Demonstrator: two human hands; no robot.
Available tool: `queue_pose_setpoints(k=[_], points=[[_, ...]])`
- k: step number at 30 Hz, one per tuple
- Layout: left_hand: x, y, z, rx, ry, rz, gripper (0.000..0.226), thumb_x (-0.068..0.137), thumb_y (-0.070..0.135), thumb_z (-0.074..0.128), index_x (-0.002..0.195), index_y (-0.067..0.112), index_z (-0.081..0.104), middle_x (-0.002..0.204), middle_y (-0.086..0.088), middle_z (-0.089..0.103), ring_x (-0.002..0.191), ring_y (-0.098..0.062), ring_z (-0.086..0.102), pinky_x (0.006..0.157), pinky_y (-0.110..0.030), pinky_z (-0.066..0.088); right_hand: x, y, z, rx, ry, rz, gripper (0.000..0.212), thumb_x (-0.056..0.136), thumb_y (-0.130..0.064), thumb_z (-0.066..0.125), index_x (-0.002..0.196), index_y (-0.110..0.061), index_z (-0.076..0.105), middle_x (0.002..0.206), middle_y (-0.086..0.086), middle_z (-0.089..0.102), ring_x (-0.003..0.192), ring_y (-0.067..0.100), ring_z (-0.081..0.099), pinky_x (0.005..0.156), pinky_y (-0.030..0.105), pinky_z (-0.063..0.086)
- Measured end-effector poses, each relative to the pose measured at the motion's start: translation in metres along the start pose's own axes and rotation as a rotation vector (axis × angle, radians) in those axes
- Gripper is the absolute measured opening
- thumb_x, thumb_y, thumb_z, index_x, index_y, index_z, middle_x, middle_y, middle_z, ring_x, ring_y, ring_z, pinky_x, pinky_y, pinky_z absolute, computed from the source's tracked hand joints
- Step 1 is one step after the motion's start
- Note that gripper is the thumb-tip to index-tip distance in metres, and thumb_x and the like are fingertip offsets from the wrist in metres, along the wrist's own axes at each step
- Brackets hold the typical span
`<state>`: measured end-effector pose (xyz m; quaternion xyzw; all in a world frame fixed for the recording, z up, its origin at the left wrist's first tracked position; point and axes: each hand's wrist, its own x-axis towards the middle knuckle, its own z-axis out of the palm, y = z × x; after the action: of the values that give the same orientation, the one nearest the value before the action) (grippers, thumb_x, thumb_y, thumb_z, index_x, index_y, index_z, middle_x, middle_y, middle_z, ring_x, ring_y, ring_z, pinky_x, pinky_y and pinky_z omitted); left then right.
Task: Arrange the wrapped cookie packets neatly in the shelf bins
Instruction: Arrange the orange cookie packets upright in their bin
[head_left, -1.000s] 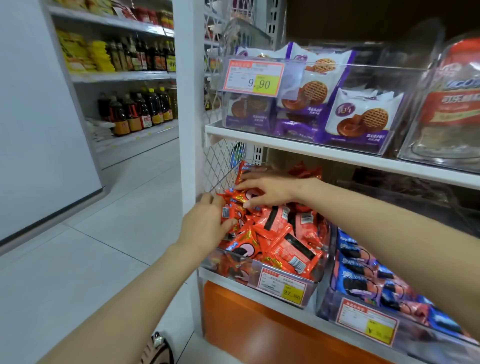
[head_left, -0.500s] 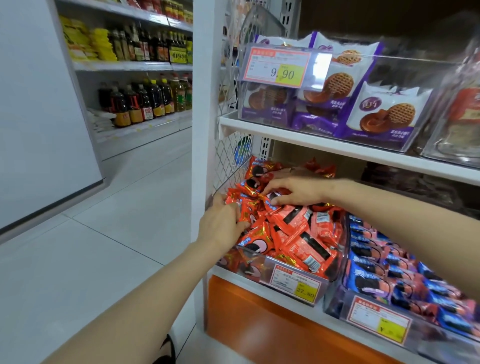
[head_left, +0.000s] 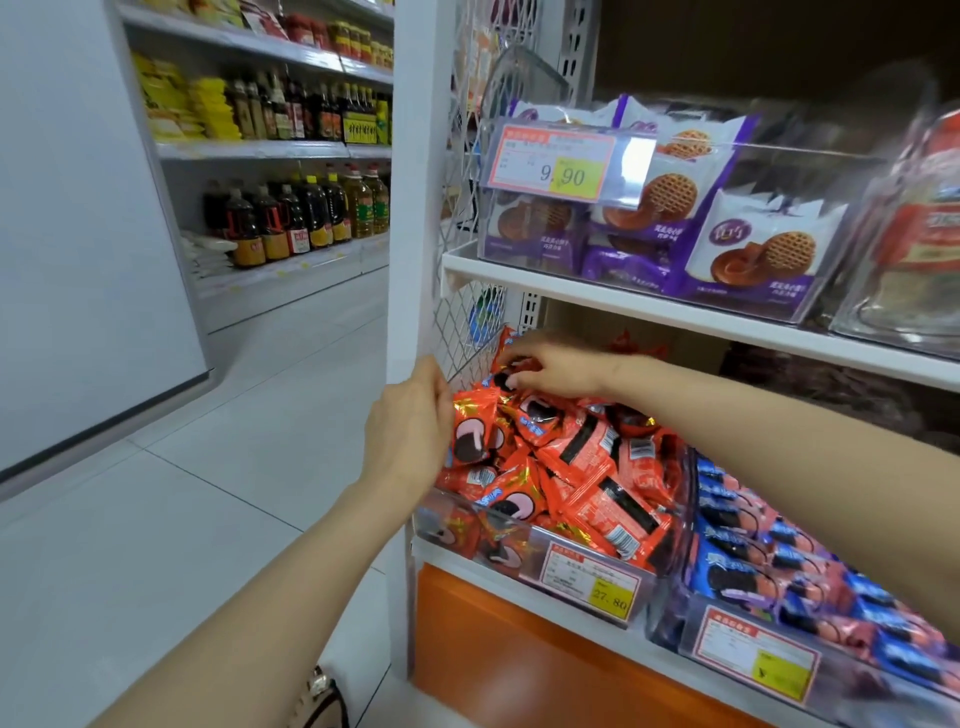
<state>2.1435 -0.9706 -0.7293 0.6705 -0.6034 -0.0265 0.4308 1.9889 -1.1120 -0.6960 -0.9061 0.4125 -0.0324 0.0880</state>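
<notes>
A clear shelf bin (head_left: 519, 551) on the lower shelf is heaped with several red-orange wrapped cookie packets (head_left: 587, 467). My left hand (head_left: 408, 426) is at the bin's left side and grips an upright red packet (head_left: 472, 431) at the pile's left edge. My right hand (head_left: 556, 366) reaches to the back left of the bin, its fingers curled down and pinching a red packet (head_left: 511, 379) there. The fingertips of both hands are partly hidden by the wrappers.
A second clear bin (head_left: 727, 639) to the right holds blue cookie packets (head_left: 769, 561). The upper shelf (head_left: 649, 306) carries a bin of purple waffle-cookie packs (head_left: 753, 249) close above my right hand. A wire mesh panel (head_left: 467, 322) and white post (head_left: 415, 208) bound the left side. Bottles (head_left: 291, 218) line a far aisle.
My right hand has moved further back and left in the red bin. My left hand has risen along the bin's left edge onto an upright packet. The view has shifted closer.
</notes>
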Motion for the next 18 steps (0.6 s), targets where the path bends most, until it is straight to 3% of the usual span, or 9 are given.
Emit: queue_pose_setpoints(k=[4, 7, 10, 12, 15, 18], points=[[-0.001, -0.004, 0.0, -0.024, -0.029, -0.025, 0.01, 0.094, 0.018, 0.049, 0.087, 0.011, 0.051, 0.076, -0.014, 0.065, 0.074, -0.035, 0.059, 0.069, -0.046, 0.048, 0.022, -0.002, 0.01, -0.1, -0.061, 0.028, 0.036, 0.099, -0.018, 0.045, 0.134, -0.014, 0.048, 0.141, 0.008, 0.045, 0.127, 0.024, 0.044, 0.103, 0.031, 0.033], [-0.002, -0.005, 0.0, -0.01, -0.037, -0.022, 0.011, 0.095, 0.018, 0.049, 0.088, 0.011, 0.053, 0.077, -0.013, 0.065, 0.075, -0.034, 0.059, 0.069, -0.044, 0.049, 0.037, 0.001, 0.013, -0.16, -0.069, 0.07, 0.035, 0.09, -0.013, 0.057, 0.125, -0.019, 0.055, 0.13, 0.007, 0.053, 0.119, 0.024, 0.05, 0.096, 0.033, 0.039], [-0.002, -0.005, 0.0, -0.017, -0.029, -0.015, 0.012, 0.095, 0.018, 0.049, 0.088, 0.01, 0.053, 0.077, -0.013, 0.065, 0.074, -0.033, 0.06, 0.069, -0.045, 0.049, 0.044, -0.001, 0.012, -0.312, -0.066, 0.053, 0.043, 0.082, -0.019, 0.069, 0.123, -0.025, 0.059, 0.131, 0.002, 0.05, 0.124, 0.024, 0.043, 0.102, 0.037, 0.035], [0.0, -0.004, -0.001, -0.028, -0.017, -0.016, 0.011, 0.095, 0.018, 0.049, 0.088, 0.01, 0.054, 0.078, -0.013, 0.066, 0.075, -0.033, 0.06, 0.07, -0.045, 0.049, 0.045, -0.001, 0.009, -0.356, -0.035, 0.027, 0.037, 0.078, -0.024, 0.073, 0.113, -0.028, 0.063, 0.124, -0.001, 0.05, 0.121, 0.022, 0.042, 0.101, 0.039, 0.033], [0.002, -0.003, -0.001, -0.068, -0.004, -0.056, 0.01, 0.093, 0.014, 0.049, 0.086, 0.01, 0.055, 0.076, -0.012, 0.066, 0.073, -0.031, 0.061, 0.07, -0.044, 0.05, 0.041, 0.007, 0.004, -0.27, -0.002, -0.02, 0.032, 0.072, -0.029, 0.077, 0.099, -0.028, 0.059, 0.111, -0.003, 0.053, 0.108, 0.019, 0.047, 0.095, 0.041, 0.04], [0.003, -0.002, -0.001, -0.169, -0.014, -0.116, 0.011, 0.089, 0.01, 0.05, 0.079, 0.012, 0.053, 0.073, -0.01, 0.065, 0.068, -0.029, 0.064, 0.068, -0.043, 0.052, 0.026, 0.01, -0.002, -0.034, 0.043, 0.008, 0.04, 0.076, -0.029, 0.073, 0.109, -0.023, 0.051, 0.112, 0.001, 0.058, 0.104, 0.023, 0.052, 0.091, 0.041, 0.045]])
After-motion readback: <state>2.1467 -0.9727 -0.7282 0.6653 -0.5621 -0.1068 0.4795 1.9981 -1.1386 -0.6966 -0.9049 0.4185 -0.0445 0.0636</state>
